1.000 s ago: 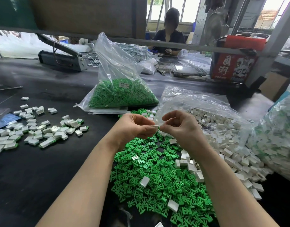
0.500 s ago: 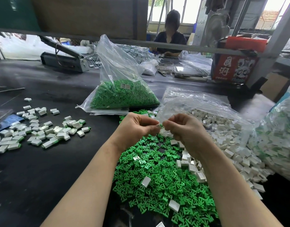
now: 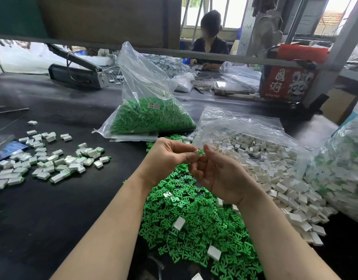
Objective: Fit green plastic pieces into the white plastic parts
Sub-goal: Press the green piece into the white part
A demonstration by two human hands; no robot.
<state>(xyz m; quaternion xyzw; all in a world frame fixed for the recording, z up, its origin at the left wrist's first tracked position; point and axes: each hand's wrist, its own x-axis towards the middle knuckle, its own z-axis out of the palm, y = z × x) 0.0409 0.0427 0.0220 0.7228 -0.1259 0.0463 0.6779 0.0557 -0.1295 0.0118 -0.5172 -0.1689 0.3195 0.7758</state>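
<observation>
Two hands are meeting above the loose green heap (image 3: 194,225), the left hand (image 3: 170,156) pinching a white part (image 3: 195,154) while the right hand (image 3: 220,174), now rotated palm-up, is pressing a green piece (image 3: 200,152) into it, suggesting insertion is nearly seated.

I'm looking at a small assembly workshop: a black worktable (image 3: 52,209) under my hands, clear bags (image 3: 152,110) of bulk plastic parts beyond them, a heat sealer (image 3: 77,72) far left, another worker (image 3: 209,43) seated opposite.
</observation>
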